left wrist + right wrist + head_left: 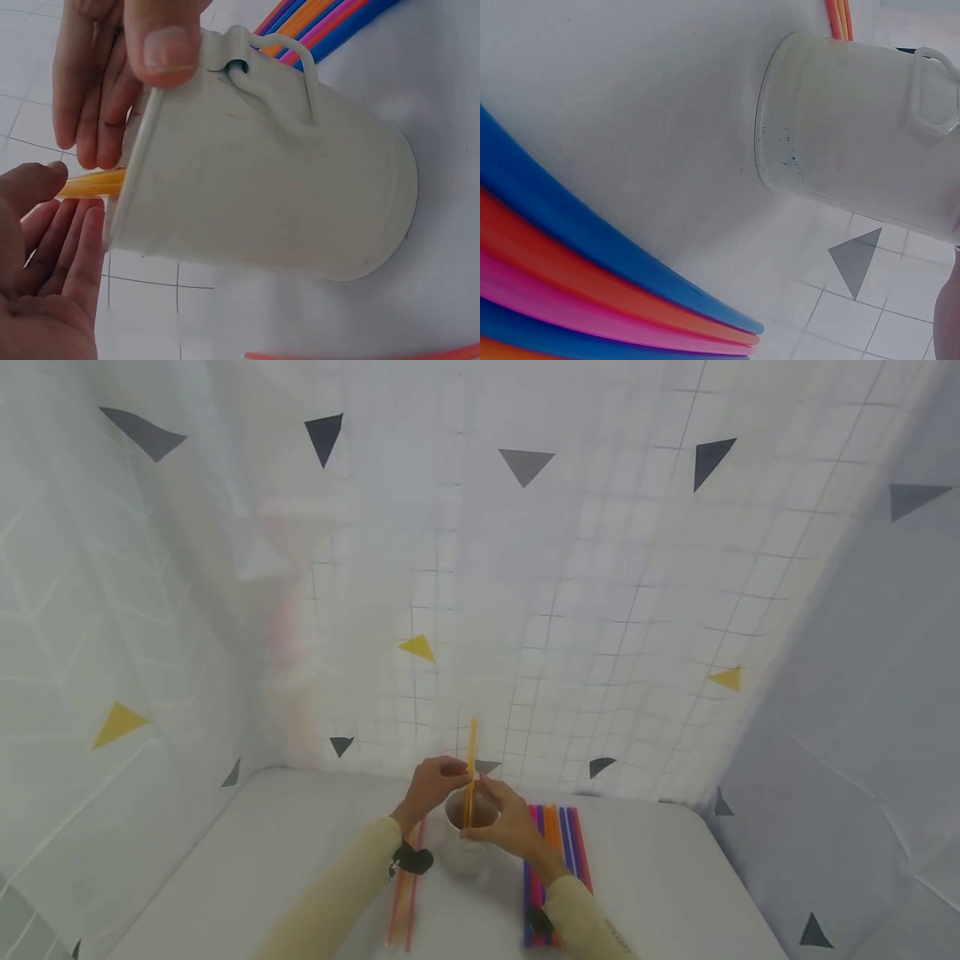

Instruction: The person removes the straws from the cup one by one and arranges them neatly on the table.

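Observation:
A white metal cup [462,857] with a wire handle stands upright on the table, seen side-on in the left wrist view and partly in the right wrist view. Yellow straws [472,747] rise out of its mouth. My left hand [437,785] pinches them between thumb and fingers just above the rim. My right hand [516,822] holds the cup at its rim, thumb [166,56] on the near side by the handle and fingers reaching across the opening. The straws' lower ends are hidden inside the cup.
To the right of the cup lies a row of blue, pink, orange and red straws [553,827]. A few pink and orange straws [405,902] lie on its left, under the left forearm. Behind the white table [675,877] hangs a patterned sheet [585,593].

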`<move>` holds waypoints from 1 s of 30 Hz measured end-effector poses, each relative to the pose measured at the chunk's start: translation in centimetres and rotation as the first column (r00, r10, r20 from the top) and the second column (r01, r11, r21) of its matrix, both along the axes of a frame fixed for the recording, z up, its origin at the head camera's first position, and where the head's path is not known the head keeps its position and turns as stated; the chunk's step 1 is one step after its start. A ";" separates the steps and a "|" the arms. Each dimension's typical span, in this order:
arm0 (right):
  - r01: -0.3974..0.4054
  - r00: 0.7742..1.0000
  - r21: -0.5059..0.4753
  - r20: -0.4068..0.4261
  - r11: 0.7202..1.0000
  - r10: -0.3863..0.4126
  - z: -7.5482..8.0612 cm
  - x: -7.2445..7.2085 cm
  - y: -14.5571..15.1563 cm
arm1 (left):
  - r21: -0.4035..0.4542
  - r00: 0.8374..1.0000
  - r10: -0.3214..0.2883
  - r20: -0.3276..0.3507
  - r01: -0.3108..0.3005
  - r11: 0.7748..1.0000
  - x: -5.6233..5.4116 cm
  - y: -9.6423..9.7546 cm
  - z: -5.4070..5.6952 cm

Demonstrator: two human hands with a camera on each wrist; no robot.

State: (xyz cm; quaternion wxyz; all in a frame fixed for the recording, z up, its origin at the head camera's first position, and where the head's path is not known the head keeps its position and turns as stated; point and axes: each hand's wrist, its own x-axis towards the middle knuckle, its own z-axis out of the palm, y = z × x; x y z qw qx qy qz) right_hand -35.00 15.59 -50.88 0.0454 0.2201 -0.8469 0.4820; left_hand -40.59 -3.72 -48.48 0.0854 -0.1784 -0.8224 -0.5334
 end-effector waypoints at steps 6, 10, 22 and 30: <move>0.013 1.000 0.005 0.021 1.000 -0.013 0.0 0.1 -0.1 | 0.032 0.999 0.029 0.043 -0.031 0.999 0.3 0.3 0.0; 0.022 0.999 0.004 0.033 1.000 -0.022 0.0 0.2 -0.1 | 0.025 0.996 0.054 0.072 -0.056 0.998 0.4 0.4 0.0; 0.049 0.998 0.028 0.031 0.998 -0.050 -0.2 0.0 -0.1 | 0.019 0.996 0.071 0.054 -0.072 0.997 0.5 0.6 -0.2; 0.037 0.999 0.022 0.021 0.999 -0.038 -0.2 0.0 0.0 | 0.022 0.997 0.069 0.046 -0.070 0.997 0.3 0.5 -0.3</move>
